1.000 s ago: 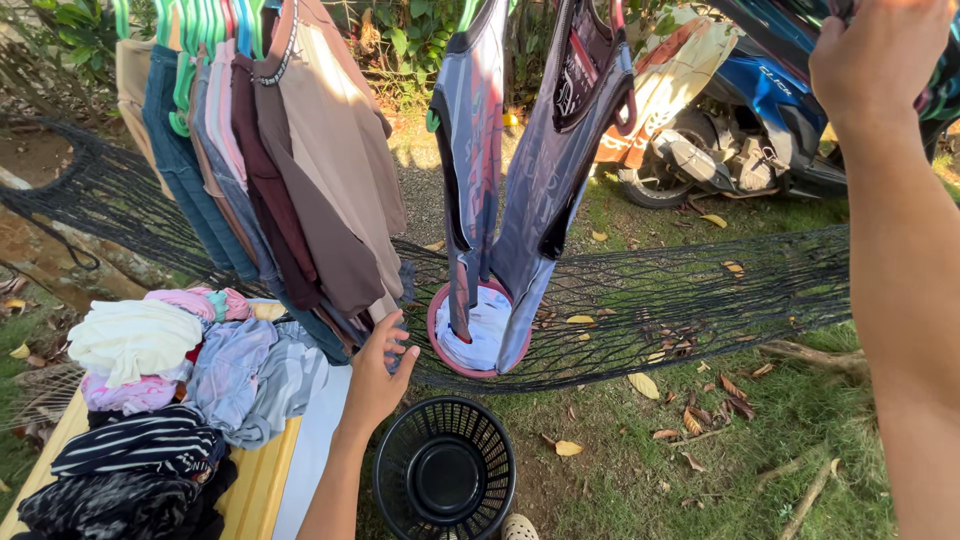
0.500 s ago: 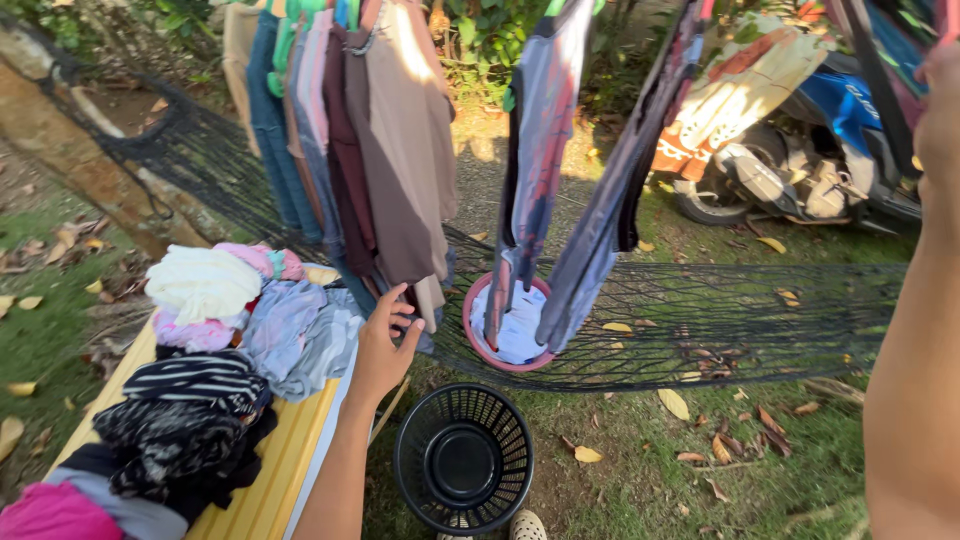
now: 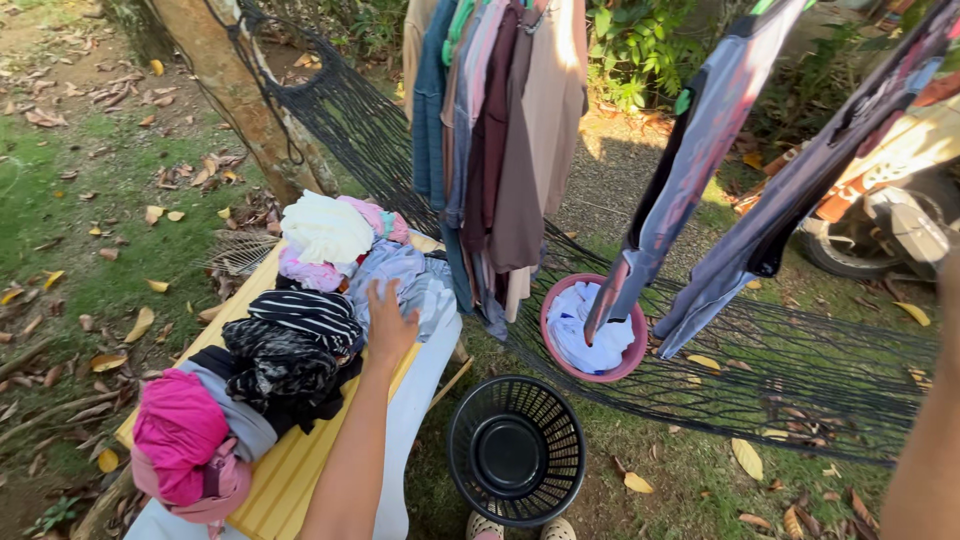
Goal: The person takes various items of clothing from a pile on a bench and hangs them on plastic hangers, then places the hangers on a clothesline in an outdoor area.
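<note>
The left hand (image 3: pixel 388 322), fingers spread and grasping nothing, has been moved onto the grey garment (image 3: pixel 408 285); the right hand's state cannot be told

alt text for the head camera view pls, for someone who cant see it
A person's left hand rests on a grey garment in a pile of folded clothes on a yellow table. Nearby are shirts on hangers, a black hammock, an empty black basket and a pink tub.
</note>
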